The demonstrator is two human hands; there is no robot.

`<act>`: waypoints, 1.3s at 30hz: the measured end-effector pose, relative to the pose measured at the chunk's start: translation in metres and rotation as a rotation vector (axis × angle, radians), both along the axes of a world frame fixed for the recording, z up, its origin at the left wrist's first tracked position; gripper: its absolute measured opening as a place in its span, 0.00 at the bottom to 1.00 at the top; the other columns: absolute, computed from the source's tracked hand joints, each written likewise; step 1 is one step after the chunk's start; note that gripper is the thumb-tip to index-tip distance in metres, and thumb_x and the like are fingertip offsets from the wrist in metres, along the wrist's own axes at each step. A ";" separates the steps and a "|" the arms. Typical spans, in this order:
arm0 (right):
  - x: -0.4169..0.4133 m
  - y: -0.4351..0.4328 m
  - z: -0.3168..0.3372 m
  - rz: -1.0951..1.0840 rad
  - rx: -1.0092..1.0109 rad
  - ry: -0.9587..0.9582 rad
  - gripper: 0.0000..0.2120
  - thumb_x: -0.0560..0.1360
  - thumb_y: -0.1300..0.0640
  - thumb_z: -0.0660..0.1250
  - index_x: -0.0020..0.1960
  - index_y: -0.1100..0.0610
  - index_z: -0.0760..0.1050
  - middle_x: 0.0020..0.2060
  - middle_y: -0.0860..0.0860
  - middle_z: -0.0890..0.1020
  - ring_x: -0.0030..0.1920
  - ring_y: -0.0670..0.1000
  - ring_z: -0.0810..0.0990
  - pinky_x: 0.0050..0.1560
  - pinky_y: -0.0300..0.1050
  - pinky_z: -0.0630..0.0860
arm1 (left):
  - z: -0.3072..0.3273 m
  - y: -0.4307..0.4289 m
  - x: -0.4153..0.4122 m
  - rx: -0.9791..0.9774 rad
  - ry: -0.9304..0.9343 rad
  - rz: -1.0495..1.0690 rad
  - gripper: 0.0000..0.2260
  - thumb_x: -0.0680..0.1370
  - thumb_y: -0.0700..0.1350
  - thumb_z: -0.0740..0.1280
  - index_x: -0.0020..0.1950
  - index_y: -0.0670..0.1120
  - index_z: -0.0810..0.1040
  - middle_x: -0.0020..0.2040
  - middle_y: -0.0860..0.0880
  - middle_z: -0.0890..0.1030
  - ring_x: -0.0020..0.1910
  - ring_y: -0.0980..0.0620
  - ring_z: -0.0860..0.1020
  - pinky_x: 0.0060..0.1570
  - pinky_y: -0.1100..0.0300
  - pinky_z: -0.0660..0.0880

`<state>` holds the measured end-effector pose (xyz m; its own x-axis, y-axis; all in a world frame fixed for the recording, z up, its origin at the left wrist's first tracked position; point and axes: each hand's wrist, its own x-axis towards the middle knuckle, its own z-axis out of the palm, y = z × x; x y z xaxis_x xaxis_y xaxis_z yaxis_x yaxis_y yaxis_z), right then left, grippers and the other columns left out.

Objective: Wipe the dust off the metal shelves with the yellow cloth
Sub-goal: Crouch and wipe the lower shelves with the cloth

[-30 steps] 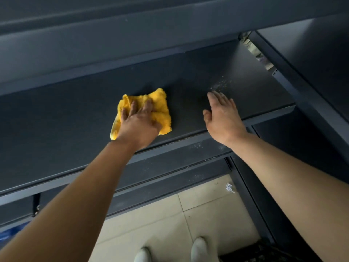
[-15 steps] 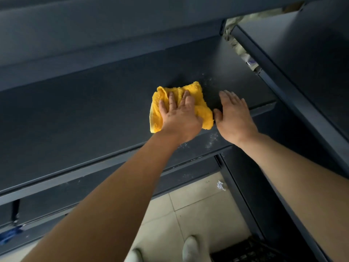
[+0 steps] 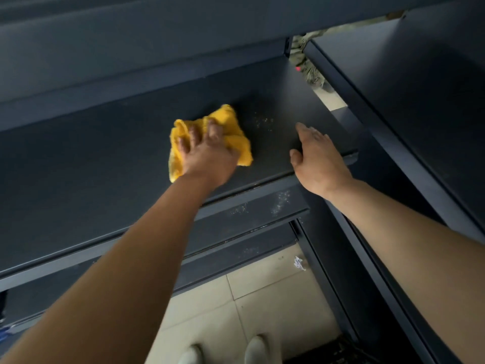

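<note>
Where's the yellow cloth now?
Head view, left of centre: yellow cloth lies on the metal shelf under the left hand, with a dust patch to its right.

Yellow cloth under left hand now further left than half second ago; wider gap to right hand. Left fingers curl deeper, bunching cloth. Dust specks clear of cloth.

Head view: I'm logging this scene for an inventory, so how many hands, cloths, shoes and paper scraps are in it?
hands: 2, the left hand and the right hand
cloth: 1
shoes: 2
paper scrap: 1
total: 6
</note>
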<state>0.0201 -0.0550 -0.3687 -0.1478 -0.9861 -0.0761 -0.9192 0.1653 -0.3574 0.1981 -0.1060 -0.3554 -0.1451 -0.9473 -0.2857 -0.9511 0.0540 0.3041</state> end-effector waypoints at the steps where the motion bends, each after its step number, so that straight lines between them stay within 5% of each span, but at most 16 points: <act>1: 0.002 -0.002 -0.001 0.006 -0.002 0.003 0.27 0.80 0.58 0.57 0.76 0.62 0.54 0.73 0.59 0.64 0.75 0.56 0.59 0.76 0.51 0.51 | 0.001 -0.006 0.007 0.007 -0.012 0.046 0.31 0.79 0.50 0.54 0.77 0.46 0.41 0.78 0.45 0.45 0.76 0.45 0.40 0.73 0.46 0.36; 12: -0.004 0.000 0.006 -0.121 -0.026 0.003 0.32 0.78 0.51 0.63 0.76 0.61 0.53 0.71 0.59 0.68 0.72 0.58 0.65 0.72 0.52 0.62 | 0.000 -0.050 -0.058 -0.003 0.014 -0.191 0.31 0.77 0.45 0.56 0.77 0.45 0.46 0.78 0.43 0.48 0.76 0.45 0.41 0.73 0.44 0.36; 16: -0.015 0.007 0.014 -0.144 -0.006 -0.017 0.30 0.77 0.61 0.62 0.76 0.57 0.54 0.62 0.57 0.77 0.63 0.58 0.75 0.62 0.50 0.71 | -0.002 -0.049 -0.093 -0.044 0.010 -0.416 0.28 0.77 0.43 0.55 0.76 0.44 0.48 0.77 0.43 0.51 0.77 0.44 0.43 0.73 0.44 0.38; 19: -0.021 0.011 0.015 -0.209 -0.013 -0.011 0.30 0.77 0.65 0.59 0.77 0.58 0.53 0.65 0.57 0.74 0.65 0.57 0.73 0.64 0.48 0.70 | -0.004 -0.043 -0.094 -0.073 -0.004 -0.494 0.28 0.78 0.44 0.55 0.76 0.45 0.48 0.78 0.46 0.51 0.77 0.44 0.44 0.73 0.43 0.40; 34: -0.043 -0.004 0.006 -0.110 -0.003 -0.080 0.33 0.78 0.50 0.63 0.77 0.56 0.51 0.72 0.52 0.67 0.71 0.54 0.66 0.69 0.49 0.66 | -0.005 -0.051 -0.078 -0.056 0.018 -0.286 0.30 0.77 0.49 0.56 0.77 0.47 0.48 0.77 0.40 0.51 0.77 0.46 0.44 0.74 0.47 0.38; 39: -0.054 -0.008 0.004 -0.125 -0.070 -0.136 0.31 0.78 0.56 0.63 0.77 0.55 0.53 0.69 0.49 0.72 0.67 0.55 0.72 0.66 0.51 0.70 | 0.002 -0.073 -0.109 -0.040 0.072 -0.327 0.28 0.78 0.45 0.55 0.76 0.47 0.50 0.77 0.40 0.50 0.77 0.45 0.43 0.74 0.46 0.38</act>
